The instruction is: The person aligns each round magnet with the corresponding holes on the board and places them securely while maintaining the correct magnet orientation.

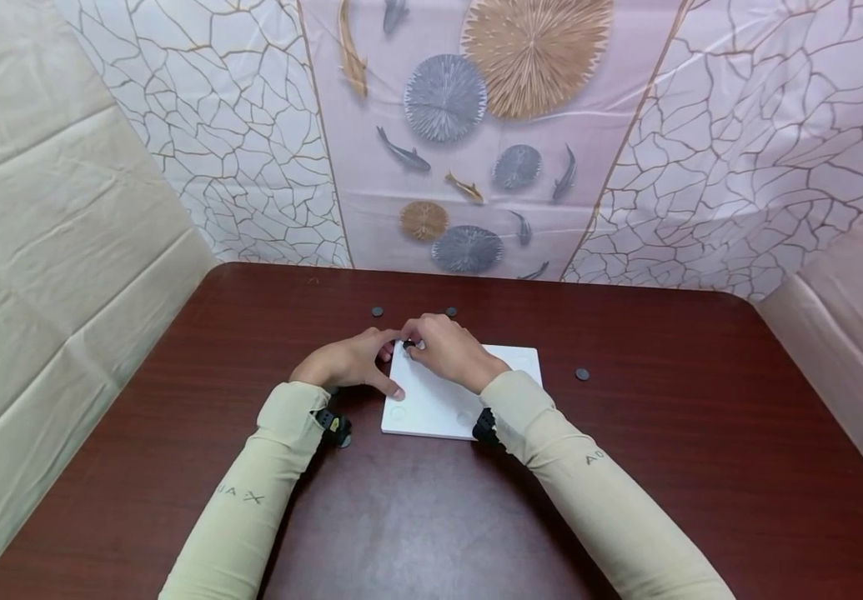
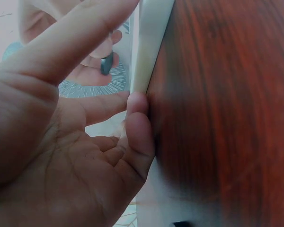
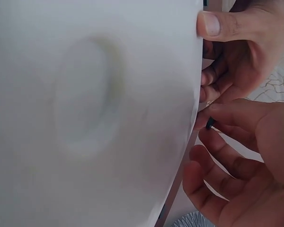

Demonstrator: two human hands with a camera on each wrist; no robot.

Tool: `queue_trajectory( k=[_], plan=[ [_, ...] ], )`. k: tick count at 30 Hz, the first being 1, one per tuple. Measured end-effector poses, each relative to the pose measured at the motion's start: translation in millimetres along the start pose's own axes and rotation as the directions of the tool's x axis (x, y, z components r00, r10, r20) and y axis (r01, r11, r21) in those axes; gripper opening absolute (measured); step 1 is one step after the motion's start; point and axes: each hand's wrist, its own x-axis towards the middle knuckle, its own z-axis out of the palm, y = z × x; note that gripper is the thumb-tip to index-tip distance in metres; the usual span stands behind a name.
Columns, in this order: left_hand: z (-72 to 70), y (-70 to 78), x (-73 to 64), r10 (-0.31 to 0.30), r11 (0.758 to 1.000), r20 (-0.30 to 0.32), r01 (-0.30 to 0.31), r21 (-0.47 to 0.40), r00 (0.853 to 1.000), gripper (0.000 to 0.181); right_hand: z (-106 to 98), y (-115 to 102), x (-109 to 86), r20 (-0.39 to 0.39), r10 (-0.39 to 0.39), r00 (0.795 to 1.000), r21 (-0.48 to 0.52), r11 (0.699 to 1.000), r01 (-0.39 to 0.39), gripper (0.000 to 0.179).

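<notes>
A flat white square board [image 1: 439, 392] with shallow round recesses lies on the table. Between thumb and fingertips, my right hand [image 1: 452, 348] pinches a small dark disc [image 2: 106, 65] over the board's far left corner. In the right wrist view the same disc [image 3: 210, 123] shows edge-on, close to the board's rim. My left hand [image 1: 356, 358] is spread along the left side, its thumb resting on the top face and its fingertips against the side edge. One recess [image 3: 87, 92] shows large in the right wrist view; my right forearm covers part of the board's right side.
Two dark discs [image 1: 377, 312] [image 1: 450, 311] lie on the brown table [image 1: 416, 517] beyond the board. Another disc [image 1: 582, 375] lies to its right. One more disc [image 1: 344, 442] is partly hidden by my left wrist's black camera [image 1: 335, 423]. Patterned cloth [image 1: 251, 150] hangs behind.
</notes>
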Motion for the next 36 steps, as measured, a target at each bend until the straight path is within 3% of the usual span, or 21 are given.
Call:
queue_trajectory(
  k=[17,30,36],
  plan=[
    [1.6,-0.7,1.5,-0.002,1.0,-0.004,0.002,-0.005,1.0,0.092,8,0,7.1,0.023,0.049,0.999,-0.04,0.998,-0.048,0.023],
    [0.1,1.7,-0.6,0.002,1.0,-0.002,-0.002,-0.01,1.0,0.097,9,-5,5.5,-0.026,-0.08,0.996,-0.088,0.993,0.078,0.024],
    [-0.1,1.7,0.0,-0.005,1.0,-0.001,0.005,0.016,1.0,0.091,11,-7,7.1,-0.058,-0.088,0.994,-0.097,0.992,0.082,0.02]
  ],
)
